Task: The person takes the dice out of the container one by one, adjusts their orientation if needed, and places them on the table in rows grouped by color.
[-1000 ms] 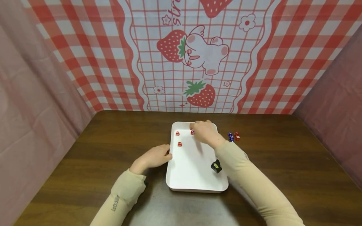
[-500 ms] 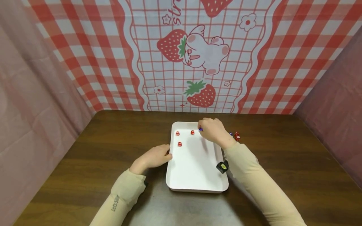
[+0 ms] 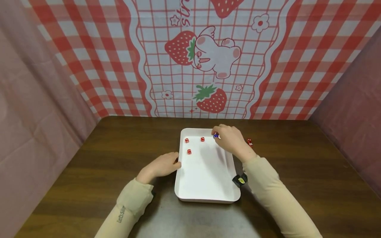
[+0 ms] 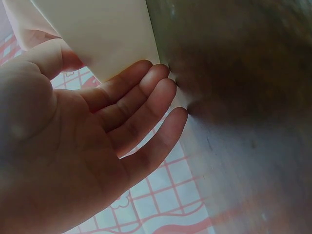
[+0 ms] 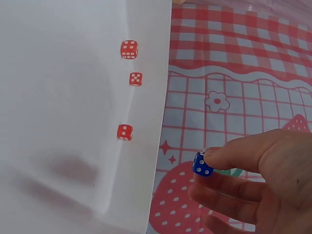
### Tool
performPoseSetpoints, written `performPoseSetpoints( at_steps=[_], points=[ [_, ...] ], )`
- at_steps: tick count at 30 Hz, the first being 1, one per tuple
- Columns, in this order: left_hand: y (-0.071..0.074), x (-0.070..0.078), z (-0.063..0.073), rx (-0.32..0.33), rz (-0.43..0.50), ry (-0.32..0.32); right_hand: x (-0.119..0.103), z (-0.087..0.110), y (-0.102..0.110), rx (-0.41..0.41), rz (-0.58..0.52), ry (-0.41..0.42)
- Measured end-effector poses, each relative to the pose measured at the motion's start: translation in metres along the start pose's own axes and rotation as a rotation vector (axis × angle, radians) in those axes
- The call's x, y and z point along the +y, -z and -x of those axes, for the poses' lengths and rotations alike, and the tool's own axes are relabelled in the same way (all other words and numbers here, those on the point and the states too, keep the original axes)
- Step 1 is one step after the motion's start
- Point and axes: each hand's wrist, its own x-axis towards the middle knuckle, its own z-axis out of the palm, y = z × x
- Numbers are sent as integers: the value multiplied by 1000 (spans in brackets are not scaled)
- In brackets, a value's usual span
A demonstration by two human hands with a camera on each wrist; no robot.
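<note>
In the head view, my right hand (image 3: 230, 138) is above the far right part of a white tray (image 3: 205, 181). It pinches a blue die (image 5: 203, 165) between thumb and fingertips, with white dots facing the right wrist camera. Three red dice lie in the tray: a far left die (image 3: 187, 140), a nearer die (image 3: 189, 152) and one toward the middle (image 3: 202, 139). My left hand (image 3: 160, 164) rests beside the tray's left wall, thumb at the rim. Its fingers (image 4: 161, 131) are extended, with tips down at the tabletop in the left wrist view.
Red dice (image 3: 249, 142) sit on the wooden table (image 3: 285, 148) right of the tray, partly behind my right hand. A checkered strawberry cloth (image 3: 119, 66) hangs at the table's back edge, and pink curtains (image 3: 35, 109) flank both sides.
My right hand has moved right with the blue die, away from the middle red die, which now shows fully. Blue dice right of the tray have become hidden behind it. My left hand stays put.
</note>
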Motion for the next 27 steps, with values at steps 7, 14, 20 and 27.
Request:
performPoseSetpoints(
  at_steps=[7, 14, 20, 27],
  points=[
    [0, 0, -1, -2, 2, -6, 3, 6, 4, 27, 0, 2],
    [0, 1, 0, -4, -1, -9, 11, 19, 9, 39, -11, -29],
    [1, 2, 0, -5, 2, 0, 19, 31, 8, 74, -30, -46],
    [0, 1, 0, -6, 7, 2, 24, 41, 11, 88, -70, -65]
  ],
)
